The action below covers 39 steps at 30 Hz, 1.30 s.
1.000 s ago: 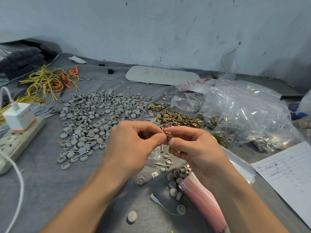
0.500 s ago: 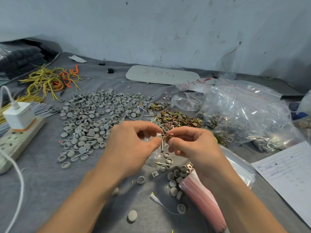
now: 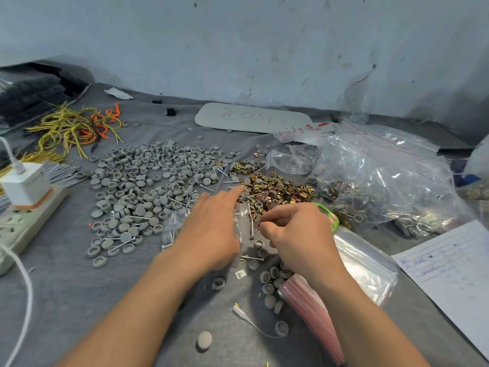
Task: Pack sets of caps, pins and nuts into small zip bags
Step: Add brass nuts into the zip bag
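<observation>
Small packing workshop: bulk piles of grey caps point(image 3: 148, 181) & brass nuts point(image 3: 280, 186), wire bundles point(image 3: 71, 125), pwr strip point(image 3: 29, 223) on bench point(image 3: 66, 300)

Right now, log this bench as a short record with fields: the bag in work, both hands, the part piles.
Small zip bag: clear, between the hands, pins inside
Left hand: fingers straight, tips at the near edge of the brass-coloured nut pile
Right hand: fingertips pinched, apparently on that bag's edge
Caps: grey, spread wide left of the nut pile
Spare zip bags: red-edged stack beside the right forearm
</observation>
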### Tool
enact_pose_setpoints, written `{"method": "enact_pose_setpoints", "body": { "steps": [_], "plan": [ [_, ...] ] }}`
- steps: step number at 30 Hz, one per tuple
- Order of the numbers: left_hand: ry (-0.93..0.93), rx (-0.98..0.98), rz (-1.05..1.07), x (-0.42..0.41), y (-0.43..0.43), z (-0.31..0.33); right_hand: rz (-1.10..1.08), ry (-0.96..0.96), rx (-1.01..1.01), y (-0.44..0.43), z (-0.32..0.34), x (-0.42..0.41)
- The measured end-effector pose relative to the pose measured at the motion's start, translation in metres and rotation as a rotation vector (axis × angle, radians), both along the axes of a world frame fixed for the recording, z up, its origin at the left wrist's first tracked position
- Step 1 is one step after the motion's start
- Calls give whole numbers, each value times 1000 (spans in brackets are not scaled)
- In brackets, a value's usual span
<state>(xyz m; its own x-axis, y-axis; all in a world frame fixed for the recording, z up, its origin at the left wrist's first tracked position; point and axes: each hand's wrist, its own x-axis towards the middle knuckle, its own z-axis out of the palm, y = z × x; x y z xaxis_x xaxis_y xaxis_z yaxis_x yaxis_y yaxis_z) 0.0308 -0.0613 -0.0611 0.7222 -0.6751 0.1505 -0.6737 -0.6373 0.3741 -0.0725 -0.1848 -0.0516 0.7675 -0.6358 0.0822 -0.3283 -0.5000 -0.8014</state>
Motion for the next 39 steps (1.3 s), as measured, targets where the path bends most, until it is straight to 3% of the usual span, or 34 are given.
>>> {"method": "enact_pose_setpoints", "body": {
  "steps": [7, 11, 15, 20, 23, 26, 29, 33, 39],
  "plan": [
    [108, -280, -136, -5, 11, 15, 149, -104, 64, 9, 9, 15],
    [215, -339, -48, -6, 19, 18, 310, -179, 58, 23, 13, 18],
    [222, -402, 104, 1, 28, 22, 74, -288, -18, 0, 16, 12],
    [417, -833, 242, 9, 38, 31, -153, 155, -335, -53, 16, 0],
    [180, -973, 366, 13, 41, 36, -136, 295, -474, -59, 12, 2],
    [-124, -860, 390, 12, 41, 34, -41, 333, -592, -53, 5, 7],
    [-275, -560, 296, 7, 30, 27, -1, 353, -646, -47, 1, 11],
    [-146, -130, 156, -5, 17, 8, 15, 309, -644, -45, -2, 16],
    [-12, -134, 158, -3, 16, 6, 123, 317, -736, -33, -10, 31]
  ]
}}
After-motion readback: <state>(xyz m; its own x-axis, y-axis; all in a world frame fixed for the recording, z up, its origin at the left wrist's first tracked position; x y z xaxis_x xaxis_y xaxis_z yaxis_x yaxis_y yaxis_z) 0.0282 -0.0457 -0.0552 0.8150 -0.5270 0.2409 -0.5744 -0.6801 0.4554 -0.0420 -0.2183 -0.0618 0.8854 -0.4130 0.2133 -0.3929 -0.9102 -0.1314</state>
